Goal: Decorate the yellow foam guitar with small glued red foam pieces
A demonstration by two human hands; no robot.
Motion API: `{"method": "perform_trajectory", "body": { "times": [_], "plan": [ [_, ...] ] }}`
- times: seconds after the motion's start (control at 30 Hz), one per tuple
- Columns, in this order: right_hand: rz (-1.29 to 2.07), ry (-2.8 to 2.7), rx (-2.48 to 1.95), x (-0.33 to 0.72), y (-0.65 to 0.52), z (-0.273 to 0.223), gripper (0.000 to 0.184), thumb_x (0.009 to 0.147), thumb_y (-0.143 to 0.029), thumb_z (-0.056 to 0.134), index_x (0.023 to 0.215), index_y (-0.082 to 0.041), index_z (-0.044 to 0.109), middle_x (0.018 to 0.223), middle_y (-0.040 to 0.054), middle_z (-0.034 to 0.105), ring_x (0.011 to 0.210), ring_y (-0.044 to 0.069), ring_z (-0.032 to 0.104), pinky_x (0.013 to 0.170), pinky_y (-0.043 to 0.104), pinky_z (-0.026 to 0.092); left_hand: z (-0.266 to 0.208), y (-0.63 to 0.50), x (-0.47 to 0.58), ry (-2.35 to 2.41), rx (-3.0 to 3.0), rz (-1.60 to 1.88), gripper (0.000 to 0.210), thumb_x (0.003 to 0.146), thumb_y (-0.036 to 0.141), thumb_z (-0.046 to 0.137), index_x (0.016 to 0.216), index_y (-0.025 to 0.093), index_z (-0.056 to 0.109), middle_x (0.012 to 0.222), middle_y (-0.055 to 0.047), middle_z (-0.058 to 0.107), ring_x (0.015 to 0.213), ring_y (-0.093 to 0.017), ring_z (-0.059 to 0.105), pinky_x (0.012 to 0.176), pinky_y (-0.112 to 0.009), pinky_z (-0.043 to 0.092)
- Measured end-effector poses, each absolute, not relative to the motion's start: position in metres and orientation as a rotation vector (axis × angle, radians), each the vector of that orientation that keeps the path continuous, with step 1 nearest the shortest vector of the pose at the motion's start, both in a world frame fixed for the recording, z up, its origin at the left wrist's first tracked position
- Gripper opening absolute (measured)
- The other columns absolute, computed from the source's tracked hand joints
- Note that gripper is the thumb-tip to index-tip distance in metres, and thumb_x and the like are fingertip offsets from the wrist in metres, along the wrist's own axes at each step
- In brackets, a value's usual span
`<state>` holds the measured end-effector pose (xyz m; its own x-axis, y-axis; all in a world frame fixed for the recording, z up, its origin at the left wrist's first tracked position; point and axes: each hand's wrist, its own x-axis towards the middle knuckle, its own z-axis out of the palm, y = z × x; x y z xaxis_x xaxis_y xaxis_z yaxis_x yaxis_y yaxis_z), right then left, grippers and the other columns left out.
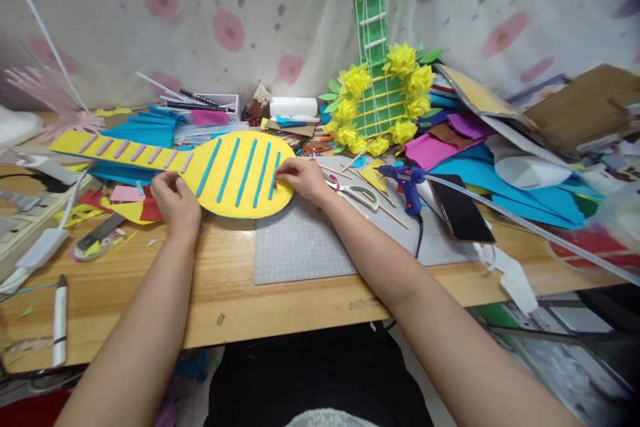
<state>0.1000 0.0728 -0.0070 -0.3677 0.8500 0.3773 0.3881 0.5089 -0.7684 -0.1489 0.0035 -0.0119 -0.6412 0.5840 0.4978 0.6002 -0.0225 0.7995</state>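
Note:
A yellow paper guitar (230, 153) with a round body and long neck lies tilted in front of me. Blue strips (243, 173) run across its body, and pale pink strips (121, 149) cross the neck. My left hand (176, 203) is closed on the guitar's near edge, where neck meets body. At the body's right end, my right hand (303, 179) is closed in a pinch, its fingertips at the last blue strip (277, 167). A small red bit shows just below those fingertips; whatever they pinch is hidden.
A grey cutting mat (300, 250) lies on the wooden table (225, 307). Right of my hand are scissors (363, 197), a blue glue gun (407, 180) and a phone (460, 207). A green guitar with yellow flowers (377, 93) stands behind. A marker (60, 323) lies front left.

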Motion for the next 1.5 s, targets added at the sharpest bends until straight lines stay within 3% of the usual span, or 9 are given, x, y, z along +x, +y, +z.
{"method": "perform_trajectory", "body": {
  "times": [0.97, 1.17, 1.5],
  "plan": [
    [0.732, -1.979, -1.034, 0.099, 0.069, -0.003, 0.009, 0.073, -0.017, 0.060, 0.078, -0.021, 0.066, 0.084, -0.0001, 0.070, 0.083, 0.016, 0.064, 0.080, 0.030, 0.047, -0.010, 0.002, -0.147, -2.210, -1.298, -1.765, 0.017, 0.079, 0.003, 0.044, 0.091, 0.014, 0.045, 0.094, -0.004, 0.046, 0.091, -0.014, 0.049, 0.087, -0.029, 0.040],
    [0.926, -1.910, -0.932, 0.102, 0.066, 0.000, 0.029, 0.070, -0.012, 0.058, 0.098, -0.021, 0.059, 0.087, 0.0001, 0.069, 0.080, 0.012, 0.065, 0.081, 0.029, 0.049, -0.011, 0.003, -0.149, -2.210, -1.301, -1.769, 0.018, 0.078, 0.002, 0.045, 0.091, 0.014, 0.044, 0.094, -0.005, 0.045, 0.090, -0.013, 0.049, 0.086, -0.029, 0.041],
    [1.190, -1.580, -0.833, 0.105, 0.076, -0.011, 0.033, 0.060, -0.007, 0.042, 0.090, -0.021, 0.045, 0.093, 0.0025, 0.067, 0.085, 0.012, 0.062, 0.084, 0.032, 0.049, -0.008, 0.003, -0.148, -2.184, -1.248, -1.873, 0.021, 0.077, -0.001, 0.044, 0.093, 0.012, 0.046, 0.091, -0.004, 0.048, 0.084, -0.012, 0.050, 0.083, -0.027, 0.042]
  ]
}}
